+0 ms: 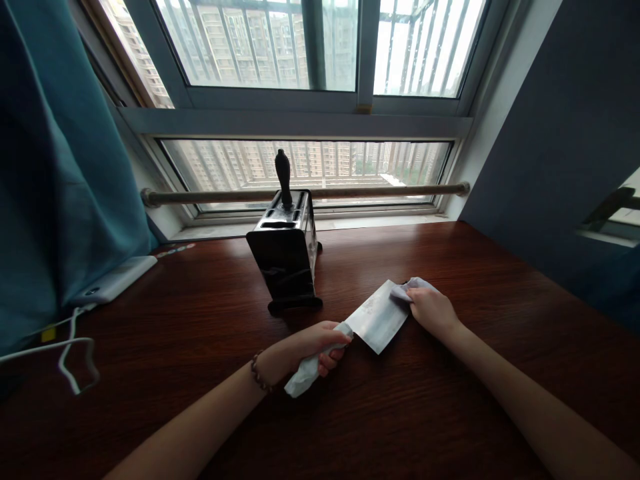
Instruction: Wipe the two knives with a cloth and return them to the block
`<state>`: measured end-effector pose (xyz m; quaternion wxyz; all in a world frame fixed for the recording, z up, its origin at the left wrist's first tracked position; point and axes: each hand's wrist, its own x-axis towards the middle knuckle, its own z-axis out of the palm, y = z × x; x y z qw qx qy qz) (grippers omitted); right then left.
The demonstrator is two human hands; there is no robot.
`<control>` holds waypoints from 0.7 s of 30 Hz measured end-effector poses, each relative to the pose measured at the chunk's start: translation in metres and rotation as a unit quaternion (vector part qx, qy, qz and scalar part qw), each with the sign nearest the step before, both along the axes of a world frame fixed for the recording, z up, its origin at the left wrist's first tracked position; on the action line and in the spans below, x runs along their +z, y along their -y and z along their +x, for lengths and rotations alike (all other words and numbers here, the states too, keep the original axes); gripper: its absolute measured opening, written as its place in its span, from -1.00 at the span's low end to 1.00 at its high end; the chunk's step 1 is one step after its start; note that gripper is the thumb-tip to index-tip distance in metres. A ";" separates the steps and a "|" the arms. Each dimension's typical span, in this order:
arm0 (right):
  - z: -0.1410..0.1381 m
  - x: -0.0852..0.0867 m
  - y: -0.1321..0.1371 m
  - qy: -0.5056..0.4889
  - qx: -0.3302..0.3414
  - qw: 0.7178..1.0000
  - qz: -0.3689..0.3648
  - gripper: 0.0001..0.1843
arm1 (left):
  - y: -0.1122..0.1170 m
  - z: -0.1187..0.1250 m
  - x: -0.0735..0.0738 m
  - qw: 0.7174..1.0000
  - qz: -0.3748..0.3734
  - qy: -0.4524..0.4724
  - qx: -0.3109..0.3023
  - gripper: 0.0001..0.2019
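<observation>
A kitchen cleaver with a broad, pale metal blade is held a little above the brown tabletop. My left hand is closed round its handle, which has a white tissue or cloth wrapped about it. At the far end of the blade, my right hand pinches a white cloth or paper towel against the metal. Behind the cleaver stands a black knife block with one dark-handled tool upright in a slot; what lies below that handle is hidden.
The dark brown wooden table reaches the window sill. A metal rail crosses in front of the window. On the left are a blue curtain, a white power strip or device and its white cable. A grey wall rises at right.
</observation>
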<state>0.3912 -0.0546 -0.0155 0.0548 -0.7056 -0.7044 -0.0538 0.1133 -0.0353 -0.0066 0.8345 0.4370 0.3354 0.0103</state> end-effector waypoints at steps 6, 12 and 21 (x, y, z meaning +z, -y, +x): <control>-0.004 -0.005 0.000 -0.012 0.063 0.998 0.016 -0.72 | -0.001 0.000 -0.001 1.000 -0.007 0.000 0.001 -0.71; -0.033 -0.001 0.020 -0.190 0.318 0.928 0.033 -0.57 | 0.001 -0.001 0.002 1.000 -0.003 0.006 0.005 -0.75; -0.037 -0.004 0.014 -0.258 0.366 0.894 -0.024 -0.52 | 0.001 -0.001 -0.001 1.000 0.015 0.004 0.003 -0.77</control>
